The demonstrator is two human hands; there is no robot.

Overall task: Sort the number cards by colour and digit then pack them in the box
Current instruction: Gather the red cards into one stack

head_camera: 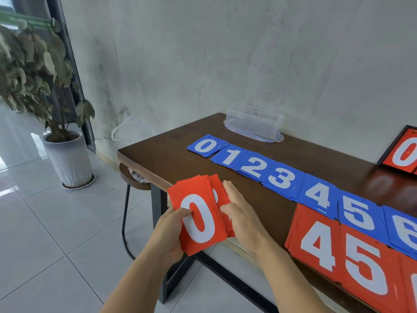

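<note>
Over the table's left front corner I hold a fanned stack of red cards (198,213) with a white 0 on top. My left hand (171,231) grips the stack from below, thumb on the top card. My right hand (239,213) holds the cards at the stack's right side, fingers along their edge. Blue card piles (279,177) lie in a row on the dark table (162,159), showing 0, 1, 2, 3, 4, 5, 6. Red piles (338,251) showing 4 and 5 lie in front of them. A clear plastic box (253,124) stands at the wall.
A black-framed scoreboard (404,152) showing a red 0 stands at the far right on the table. A stool (133,179) sits under the table's left end. A potted plant (67,154) in a white pot stands on the tiled floor to the left.
</note>
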